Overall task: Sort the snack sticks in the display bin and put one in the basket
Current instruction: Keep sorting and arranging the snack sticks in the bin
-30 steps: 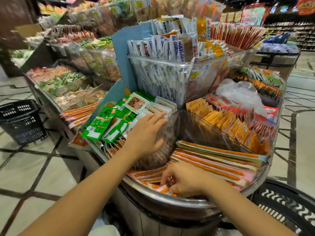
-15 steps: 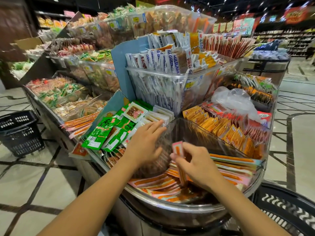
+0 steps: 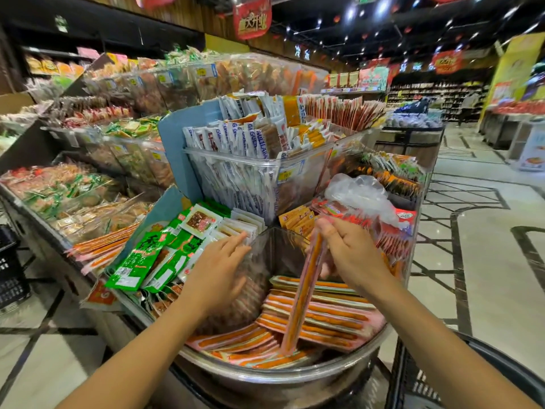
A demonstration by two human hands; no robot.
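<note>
A metal-rimmed display bin (image 3: 295,376) held flat layers of orange snack sticks (image 3: 333,318) in its near compartment. Green packets (image 3: 138,261) filled the left section and yellow packets (image 3: 295,221) the rear, below a clear tub (image 3: 236,187) of white sticks (image 3: 236,140).

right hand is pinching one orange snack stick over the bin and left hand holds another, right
No: in the head view the left hand holds nothing, its fingers straight. The right hand does pinch one orange snack stick over the bin.
</note>
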